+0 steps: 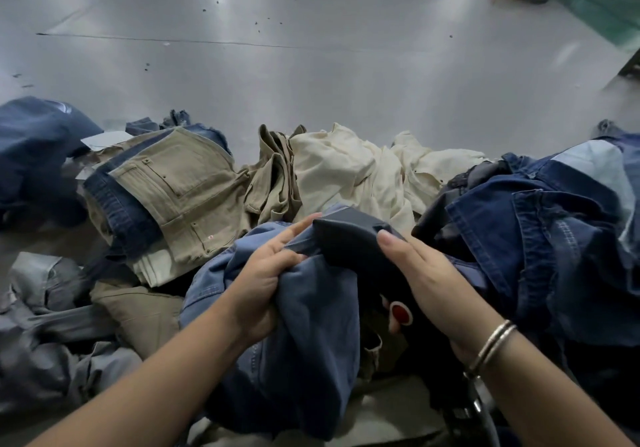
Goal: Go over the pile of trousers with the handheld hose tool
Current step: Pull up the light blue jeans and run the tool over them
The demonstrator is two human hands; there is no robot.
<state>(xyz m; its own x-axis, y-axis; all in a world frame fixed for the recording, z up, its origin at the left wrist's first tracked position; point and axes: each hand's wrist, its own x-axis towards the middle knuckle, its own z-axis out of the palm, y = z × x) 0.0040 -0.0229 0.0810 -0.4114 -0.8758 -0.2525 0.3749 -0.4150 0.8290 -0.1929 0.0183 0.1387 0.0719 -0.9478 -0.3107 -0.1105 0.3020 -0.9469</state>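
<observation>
Item: blue trousers (304, 325), top of the pile (346, 176), near edge of the grey table (311, 65). I see my left hand (266, 280) bunching their cloth in curled fingers. My right hand (426, 273) wraps the dark hose tool (349, 242), head against the fabric. Handling, I judge: soft, limp, moderately heavy; best taken at waistband or seam, where the cloth is thickest.

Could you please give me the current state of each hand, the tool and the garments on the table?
Left hand: grips a bunched fold of the blue trousers.
Right hand: holds the dark hose tool, fingers laid along it.
Hose tool: head resting against the blue trousers.
Khaki trousers: folded, lying flat.
Cream garment: crumpled.
Dark denim: heaped at the right.
</observation>
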